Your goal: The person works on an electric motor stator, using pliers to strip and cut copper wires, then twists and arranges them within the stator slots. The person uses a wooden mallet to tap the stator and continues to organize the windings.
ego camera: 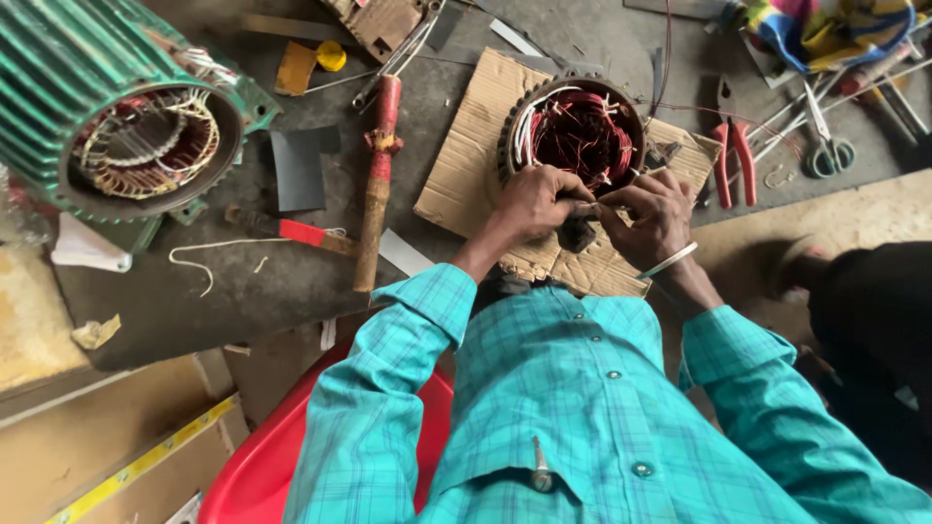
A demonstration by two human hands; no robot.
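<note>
1. The left hand (534,202) rests against the near rim of a round motor stator (573,131), its fingers curled shut around a small dark piece (580,233) held between both hands.
2. The right hand (652,215) meets the left just beside it, fingers pinched closed on the same dark piece; a metal bangle (668,262) circles its wrist.
3. The stator stands on a sheet of cardboard (456,175) on the grey floor, its core filled with red and white copper windings.
4. A long wooden-handled hammer with red tape (377,184) lies left of the cardboard, nearly upright in the view.
5. A large green ribbed motor housing (87,87) lies on its side at the far left, its own windings showing in the open end.
6. Red-handled pliers (733,150) lie right of the stator, with scissors (825,146) further right, well apart from the hands.
7. The person wears a teal checked shirt (582,408) and sits on a red plastic seat (262,475).
</note>
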